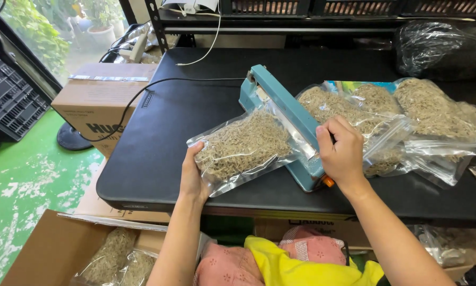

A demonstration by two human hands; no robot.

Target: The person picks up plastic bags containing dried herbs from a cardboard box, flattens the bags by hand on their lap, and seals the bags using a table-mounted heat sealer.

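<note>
Black table (158, 137) (green floor (26, 175) beside) bears sealer (280, 114), bag (246, 145).

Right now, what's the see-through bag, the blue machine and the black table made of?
The bag under the left hand looks like thin clear plastic: shiny, crinkled, its tan strands showing through. The blue machine under the right hand seems painted metal, smooth and hard-edged, though hard plastic is possible. The black table looks like matte moulded plastic with rounded edges.
</note>
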